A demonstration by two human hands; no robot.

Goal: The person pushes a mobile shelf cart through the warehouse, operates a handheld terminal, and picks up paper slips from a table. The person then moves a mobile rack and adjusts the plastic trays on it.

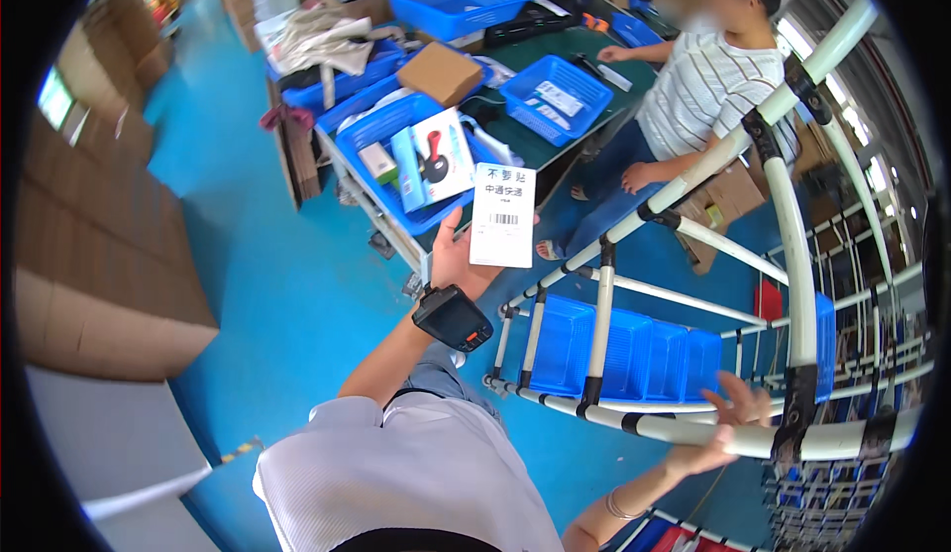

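Observation:
My left hand is closed on a flat white card with dark print and a barcode, its face turned up. A black device with a screen is strapped to that wrist. The card is held just in front of a blue basket with boxed goods, among them a white box picturing a red-handled item. At the right, my right hand lies against the white rail of a tube cart. Its fingers are spread and raised above the rail, and the thumb is over it.
Several blue bins sit inside the cart. On the green-topped table are more blue baskets and a brown carton. Another person stands beyond the cart. Stacked cartons line the left side of the blue floor.

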